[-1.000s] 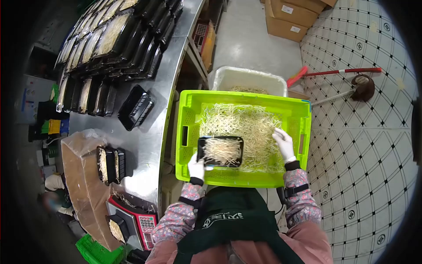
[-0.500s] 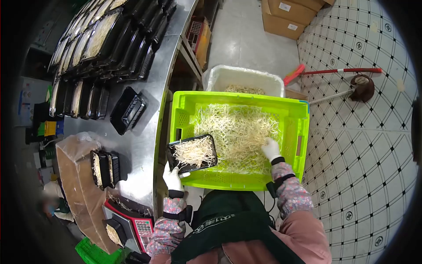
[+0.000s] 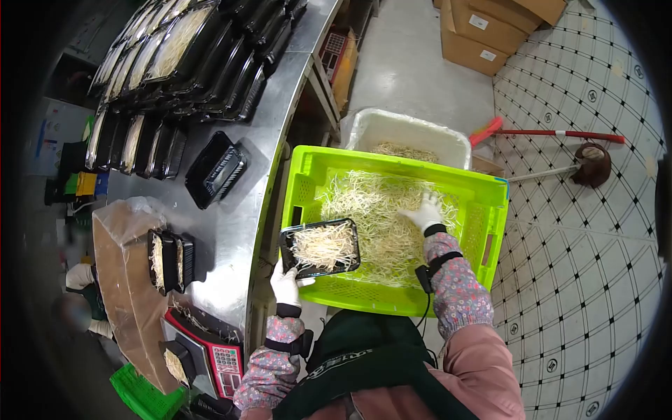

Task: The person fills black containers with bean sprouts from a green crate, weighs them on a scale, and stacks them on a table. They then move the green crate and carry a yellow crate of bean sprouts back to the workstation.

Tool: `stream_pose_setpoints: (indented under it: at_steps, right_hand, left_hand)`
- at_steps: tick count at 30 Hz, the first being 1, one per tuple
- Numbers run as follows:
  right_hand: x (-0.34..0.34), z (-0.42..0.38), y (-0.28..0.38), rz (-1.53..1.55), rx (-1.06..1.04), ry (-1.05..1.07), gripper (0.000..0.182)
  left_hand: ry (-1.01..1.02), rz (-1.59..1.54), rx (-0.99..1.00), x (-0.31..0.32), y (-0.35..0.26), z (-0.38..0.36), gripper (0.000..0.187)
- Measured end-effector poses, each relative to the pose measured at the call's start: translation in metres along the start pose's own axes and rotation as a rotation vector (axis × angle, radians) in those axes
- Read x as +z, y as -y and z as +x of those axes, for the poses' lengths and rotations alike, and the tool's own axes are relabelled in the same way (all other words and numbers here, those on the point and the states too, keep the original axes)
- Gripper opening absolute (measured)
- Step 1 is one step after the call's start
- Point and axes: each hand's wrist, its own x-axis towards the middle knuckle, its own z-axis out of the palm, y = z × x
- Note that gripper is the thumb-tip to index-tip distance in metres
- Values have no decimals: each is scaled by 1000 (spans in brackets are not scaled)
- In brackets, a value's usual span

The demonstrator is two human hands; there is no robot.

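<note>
My left hand (image 3: pixel 285 284), in a white glove, grips the near left corner of a black plastic tray (image 3: pixel 286 246). Pale bean sprouts (image 3: pixel 324 246) are heaped in that tray, which hangs over the left side of a bright green crate (image 3: pixel 381 304). A thick bed of loose bean sprouts (image 3: pixel 378 241) covers the crate's bottom. On the right part of this bed is my right hand (image 3: pixel 424 213), also gloved, its fingers spread and touching the sprouts.
Left of me, a steel table (image 3: pixel 222 259) bears stacked filled trays (image 3: pixel 210 77), an empty black tray (image 3: pixel 215 170) and a red scale (image 3: pixel 222 364). Behind the crate stands a white tub (image 3: pixel 455 143). A long red handle (image 3: pixel 560 133) lies on the tiled floor; another person is at far left.
My right hand has shifted up and slightly left over the sprouts, its fingers spreading. The left hand still holds the filled tray. The whole view has shifted a little.
</note>
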Motion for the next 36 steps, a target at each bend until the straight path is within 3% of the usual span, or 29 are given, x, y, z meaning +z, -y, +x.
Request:
stream_pose_setpoints:
  at_steps: [1, 2, 3, 5, 7, 9, 11, 13, 15, 17, 18, 20, 21, 23, 25, 27, 33, 35, 36]
  right_hand:
    - [6, -3, 19, -100, 9, 26, 106]
    - [13, -11, 35, -230, -78, -65, 74]
    - [26, -7, 33, -226, -96, -55, 74]
    - [56, 14, 15, -110, -295, -99, 41]
    - [47, 15, -1, 33, -361, -185, 19]
    - [15, 4, -11, 185, -435, -267, 20]
    - [-38, -24, 1, 486, -439, -23, 22]
    - [-68, -44, 16, 578, -495, 30, 28]
    - [-109, -91, 59, 859, -593, 379, 27]
    - [-125, -123, 93, 575, -853, 365, 46]
    - [-124, -133, 107, 572, -856, 349, 46]
    - [-117, -150, 123, 134, -1010, 108, 60]
    - [-114, -152, 123, 129, -1020, 95, 60]
    - [-99, -155, 121, 163, -969, -254, 64]
    - [-77, -169, 124, 119, -957, -321, 61]
    - [-56, -188, 138, -7, -1044, -321, 56]
    - [-65, -213, 188, -27, -1463, 134, 45]
    - [-89, -226, 213, -5, -1594, 79, 41]
    - [-98, -231, 227, 222, -1586, 191, 39]
  left_hand:
    - [5, -6, 8, 2, 2, 1, 47]
    - [6, 8, -1, 3, 4, 2, 46]
    - [5, 22, -8, 4, 6, 3, 45]
    - [6, 34, 1, 4, 6, 4, 41]
    - [-24, 13, 26, -2, 16, 10, 40]
    - [-1, 9, 5, -3, 20, 15, 43]
    - [21, 36, -28, 3, 20, 17, 44]
    - [39, 42, -31, 13, 21, 15, 48]
    - [73, 12, -22, 24, 23, 14, 45]
    - [113, 17, -29, 37, 16, 9, 46]
    - [147, 36, -38, 40, 19, 11, 47]
    - [171, -12, 4, 54, 8, 0, 48]
    - [174, -19, 19, 56, 1, -3, 48]
    - [202, -97, -5, 52, -7, -11, 49]
    - [193, -88, 23, 52, -12, -14, 49]
    - [178, -134, -9, 52, -15, -17, 49]
    - [94, -219, 5, -2, -57, -45, 57]
    - [71, -231, 72, -40, -57, -40, 58]
    - [46, -313, 73, -56, -70, -49, 58]
